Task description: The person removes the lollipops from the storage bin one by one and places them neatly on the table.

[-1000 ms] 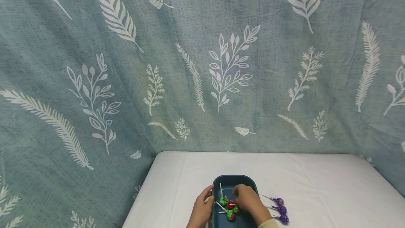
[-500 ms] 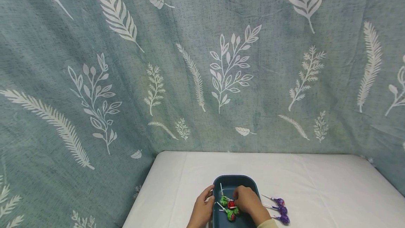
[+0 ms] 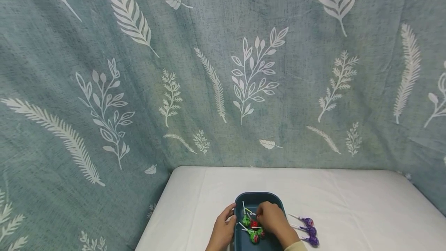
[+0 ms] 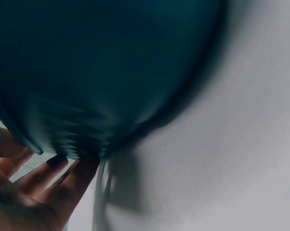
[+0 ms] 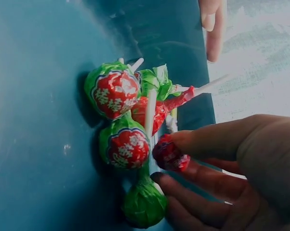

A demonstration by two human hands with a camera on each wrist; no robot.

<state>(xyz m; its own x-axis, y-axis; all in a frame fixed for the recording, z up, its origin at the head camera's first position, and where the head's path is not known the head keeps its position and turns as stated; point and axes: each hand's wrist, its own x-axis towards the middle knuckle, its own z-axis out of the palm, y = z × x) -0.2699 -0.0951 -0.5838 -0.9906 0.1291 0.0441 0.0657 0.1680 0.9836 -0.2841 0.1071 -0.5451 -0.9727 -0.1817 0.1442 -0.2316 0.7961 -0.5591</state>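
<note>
My left hand (image 3: 222,229) rests against the left side of a dark blue tray (image 3: 259,194), fingertips at its rim. In the left wrist view, extended fingers (image 4: 63,185) touch the tray's outer wall (image 4: 111,57). Inside the tray, my right hand (image 3: 273,220) pinches a dark red wrapped lollipop (image 5: 170,154) between thumb and fingers. Beside it lie green-wrapped lollipops with red labels, one (image 5: 117,91) at the upper left and another (image 5: 125,147) below it. A bright red lollipop (image 5: 157,113) lies among them, and a green candy head (image 5: 145,204) sits under my fingertips.
Three purple lollipops (image 3: 307,231) lie in a column on the white tabletop (image 3: 195,204), right of the tray, sticks pointing left. A blue-green leaf-patterned cloth (image 3: 223,88) hangs behind and beside the table.
My right hand's fingers have shifted slightly away from me, and a yellow-and-white stick now shows by their tips. The nearby sticks have moved a little. My left hand stays at the tray.
</note>
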